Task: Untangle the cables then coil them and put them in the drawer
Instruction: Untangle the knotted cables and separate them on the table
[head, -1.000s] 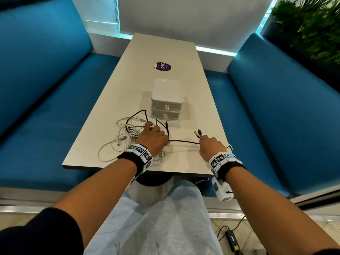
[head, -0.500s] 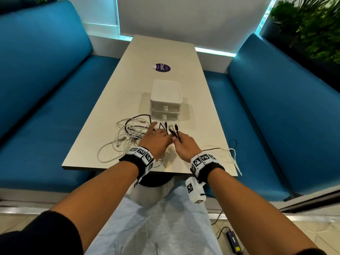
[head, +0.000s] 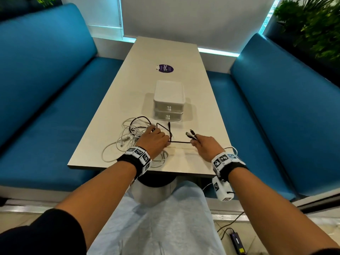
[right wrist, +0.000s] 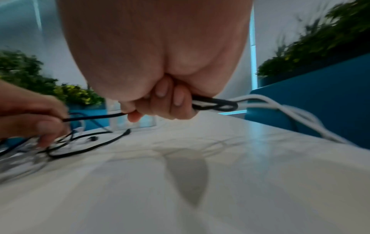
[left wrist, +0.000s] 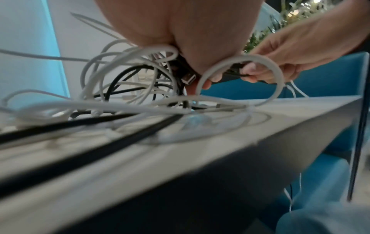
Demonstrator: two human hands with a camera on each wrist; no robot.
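Now the right hand (head: pixel 206 147), gripping the black cable (head: pixel 181 142), has drawn rightward from the left hand (head: pixel 153 141) pinning the tangle (head: pixel 128 137) at frame centre on the table (head: pixel 200 111), extracting one strand.

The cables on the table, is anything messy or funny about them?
Yes. The white cables lie in a knotted heap with a black cable threaded through, under the left hand. The right hand grips the black one pulled out sideways. One white cable droops off the table edge. Both drawers are closed.
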